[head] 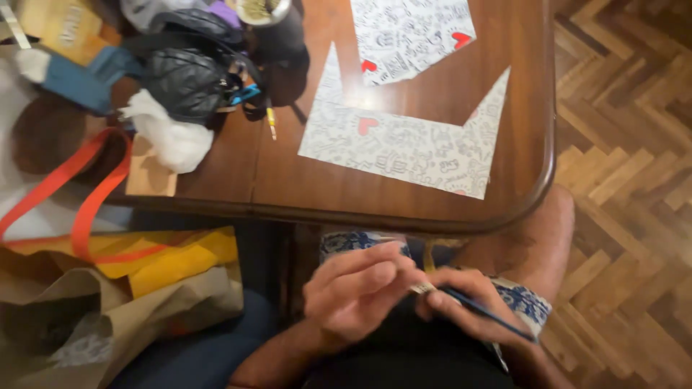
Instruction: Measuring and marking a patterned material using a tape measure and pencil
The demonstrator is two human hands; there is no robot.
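Wooden table (pixel 432 194) carries patterned paper (pixel 404 148). Below its edge, left hand (pixel 353 292) fingers pinched on a small strip (pixel 423 288); right hand (pixel 468 302) curled around a blue pencil (pixel 486 315).

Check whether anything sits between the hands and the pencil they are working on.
Nothing visible does. The right hand already holds the blue pencil, and the left hand touches its tip end below the table edge.

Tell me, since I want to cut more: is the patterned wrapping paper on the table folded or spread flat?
Spread flat. The patterned wrapping paper lies in one layer on the wooden table, its cut notch and corners showing, no folds visible.
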